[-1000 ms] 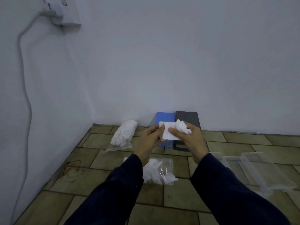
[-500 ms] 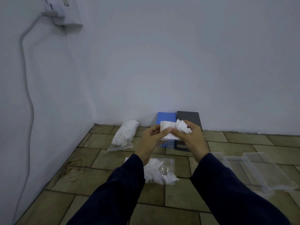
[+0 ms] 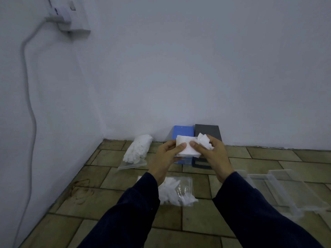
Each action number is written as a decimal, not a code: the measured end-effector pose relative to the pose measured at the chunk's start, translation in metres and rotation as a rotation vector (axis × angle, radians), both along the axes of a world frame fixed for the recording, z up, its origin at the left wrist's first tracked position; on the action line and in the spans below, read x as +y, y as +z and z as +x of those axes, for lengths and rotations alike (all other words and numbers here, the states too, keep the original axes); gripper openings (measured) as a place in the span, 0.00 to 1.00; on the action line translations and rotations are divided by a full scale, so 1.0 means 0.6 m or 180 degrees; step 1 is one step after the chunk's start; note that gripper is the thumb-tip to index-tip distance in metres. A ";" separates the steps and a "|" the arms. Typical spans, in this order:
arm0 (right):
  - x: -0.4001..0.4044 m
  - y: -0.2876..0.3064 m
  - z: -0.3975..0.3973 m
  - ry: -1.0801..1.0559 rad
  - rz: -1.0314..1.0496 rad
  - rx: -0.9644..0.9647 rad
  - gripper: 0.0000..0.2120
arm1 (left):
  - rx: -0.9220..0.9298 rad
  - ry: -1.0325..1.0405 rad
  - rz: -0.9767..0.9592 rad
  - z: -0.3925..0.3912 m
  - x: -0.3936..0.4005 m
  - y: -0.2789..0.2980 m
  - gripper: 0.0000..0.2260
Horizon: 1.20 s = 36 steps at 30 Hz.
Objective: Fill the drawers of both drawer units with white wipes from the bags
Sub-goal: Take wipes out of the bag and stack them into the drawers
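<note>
Hands meet above the tiled floor: left hand (image 3: 165,156) and right hand (image 3: 214,154) both pinch a folded white wipe (image 3: 188,146), held in front of the blue drawer unit (image 3: 182,131) and dark grey drawer unit (image 3: 207,130) against the wall.

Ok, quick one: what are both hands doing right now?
Left hand: pinching the white wipe by its left edge.
Right hand: pinching the same wipe's right side, bunched wipes under its fingers.
</note>
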State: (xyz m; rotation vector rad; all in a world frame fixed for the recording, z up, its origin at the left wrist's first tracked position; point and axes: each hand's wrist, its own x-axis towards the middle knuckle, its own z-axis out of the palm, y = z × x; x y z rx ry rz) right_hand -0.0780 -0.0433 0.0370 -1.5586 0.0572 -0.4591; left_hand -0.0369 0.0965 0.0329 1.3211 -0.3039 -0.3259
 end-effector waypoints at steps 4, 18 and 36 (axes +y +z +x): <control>0.001 -0.002 0.000 -0.0139 0.0043 0.0045 0.06 | 0.0022 0.0002 0.0000 0.000 0.001 -0.003 0.08; -0.016 0.004 -0.002 0.0061 0.1047 0.0074 0.12 | 0.0062 0.0128 0.0088 0.006 0.004 -0.007 0.07; 0.005 0.007 -0.004 -0.0064 0.0266 -0.0042 0.13 | -0.0056 0.0626 0.0053 0.002 -0.004 -0.004 0.13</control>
